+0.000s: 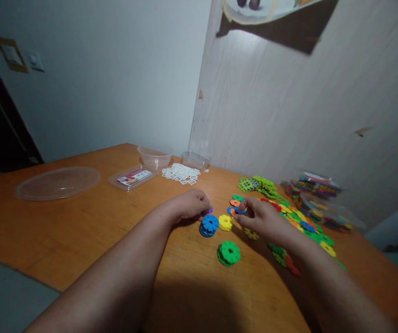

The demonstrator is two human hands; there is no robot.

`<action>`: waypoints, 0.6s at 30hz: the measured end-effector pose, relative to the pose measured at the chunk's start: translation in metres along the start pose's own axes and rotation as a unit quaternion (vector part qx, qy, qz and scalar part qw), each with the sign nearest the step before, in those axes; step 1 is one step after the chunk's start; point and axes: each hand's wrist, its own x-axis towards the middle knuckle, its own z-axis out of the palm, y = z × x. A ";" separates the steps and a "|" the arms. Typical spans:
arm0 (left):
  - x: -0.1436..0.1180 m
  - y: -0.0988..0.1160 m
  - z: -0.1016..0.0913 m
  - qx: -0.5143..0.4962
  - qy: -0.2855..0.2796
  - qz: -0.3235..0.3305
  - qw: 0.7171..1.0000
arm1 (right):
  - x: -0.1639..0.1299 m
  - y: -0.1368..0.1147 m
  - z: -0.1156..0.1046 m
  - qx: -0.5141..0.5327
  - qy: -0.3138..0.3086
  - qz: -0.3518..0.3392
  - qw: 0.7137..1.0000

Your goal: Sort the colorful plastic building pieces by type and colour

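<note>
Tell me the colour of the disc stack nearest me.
Green, seen clearly in the head view.

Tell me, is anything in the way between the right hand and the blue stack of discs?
Yes, a little: a yellow disc lies flat between the right hand and the blue stack.

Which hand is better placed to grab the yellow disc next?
Probably the right hand: the yellow disc lies just beside its fingertips, while the left hand rests farther off, nearer the blue discs.

Table (81, 231) — smooth, faintly glossy wood; discs (229, 253) look like matt plastic; lid (57, 182) and tubs (154, 157) — clear plastic.
</note>
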 end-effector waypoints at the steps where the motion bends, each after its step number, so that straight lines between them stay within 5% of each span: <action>1: -0.001 0.000 0.000 -0.004 0.003 0.002 1.000 | -0.001 0.006 -0.006 -0.004 0.006 0.005 1.000; 8: 0.000 0.001 0.000 0.002 0.008 -0.004 1.000 | -0.014 0.042 -0.028 -0.070 -0.062 0.023 0.995; 18: 0.000 -0.001 0.001 0.000 0.018 -0.004 1.000 | -0.013 0.038 -0.012 -0.119 -0.101 0.062 0.986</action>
